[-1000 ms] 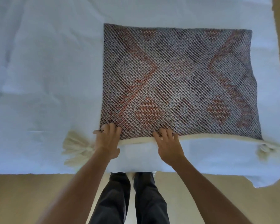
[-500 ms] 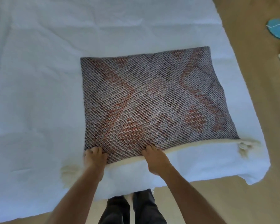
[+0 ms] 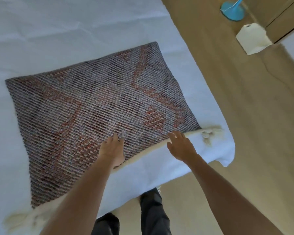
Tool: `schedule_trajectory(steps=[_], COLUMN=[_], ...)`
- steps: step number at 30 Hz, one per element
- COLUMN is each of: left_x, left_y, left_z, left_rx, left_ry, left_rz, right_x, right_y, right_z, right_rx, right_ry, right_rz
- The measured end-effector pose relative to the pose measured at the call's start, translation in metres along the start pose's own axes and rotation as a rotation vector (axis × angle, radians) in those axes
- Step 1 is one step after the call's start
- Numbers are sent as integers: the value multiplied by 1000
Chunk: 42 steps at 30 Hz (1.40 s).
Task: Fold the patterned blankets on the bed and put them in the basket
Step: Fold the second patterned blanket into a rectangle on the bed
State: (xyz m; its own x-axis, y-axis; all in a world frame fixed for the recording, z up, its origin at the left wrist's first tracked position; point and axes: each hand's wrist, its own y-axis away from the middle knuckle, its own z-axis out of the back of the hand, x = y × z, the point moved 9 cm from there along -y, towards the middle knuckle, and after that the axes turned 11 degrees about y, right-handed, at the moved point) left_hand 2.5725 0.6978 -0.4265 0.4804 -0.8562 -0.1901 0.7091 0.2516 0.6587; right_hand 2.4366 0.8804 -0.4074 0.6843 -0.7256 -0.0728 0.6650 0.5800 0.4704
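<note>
A grey and rust-red patterned blanket (image 3: 98,116) lies folded into a flat rectangle on the white bed (image 3: 58,31). Cream tassels stick out at its near-left corner (image 3: 22,219) and near-right corner (image 3: 209,134). My left hand (image 3: 111,151) lies palm down on the blanket near its cream front edge, fingers slightly spread. My right hand (image 3: 180,146) hovers over that edge further right, fingers apart, fingertips at the cream trim. Neither hand grips the cloth. No basket is in view.
The bed's near-right corner (image 3: 227,153) hangs over a tan floor (image 3: 244,116). A white box with a paper roll (image 3: 251,38) and a blue object (image 3: 232,11) stand on the floor at the upper right. My dark-trousered legs (image 3: 153,216) stand against the bed.
The view has swung to the left, so the blanket now looks rotated. Both hands have slid rightward along the front edge; the right hand has lifted and spread near the right tassel.
</note>
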Motion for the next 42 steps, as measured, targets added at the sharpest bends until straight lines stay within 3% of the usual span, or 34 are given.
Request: schedule_trajectory(steps=[8,21,28,34,38,42], left_x=[-116,-219,-222,-216,-180,-128], left_y=[-97,-180,-196,-193,-189,-175], left_z=[25,61,98,136,152,174], left_rx=[-69,-215,-276,-301,-313,-430], left_ry=[61,85,464,539,591,635], left_rz=[-13,-34,16,55,154,181], right_x=[-131,-177,-151,-83,-31,19], right_y=[-45,-109,-104,-74,-56,-42], right_z=[-23,-38,-10,25,41,55], right_rx=[-20,18,26,23,18,-11], right_ry=[-129,-421,-603,-576,-538,-532], right_rz=[-110,-242,-110,106,232,330])
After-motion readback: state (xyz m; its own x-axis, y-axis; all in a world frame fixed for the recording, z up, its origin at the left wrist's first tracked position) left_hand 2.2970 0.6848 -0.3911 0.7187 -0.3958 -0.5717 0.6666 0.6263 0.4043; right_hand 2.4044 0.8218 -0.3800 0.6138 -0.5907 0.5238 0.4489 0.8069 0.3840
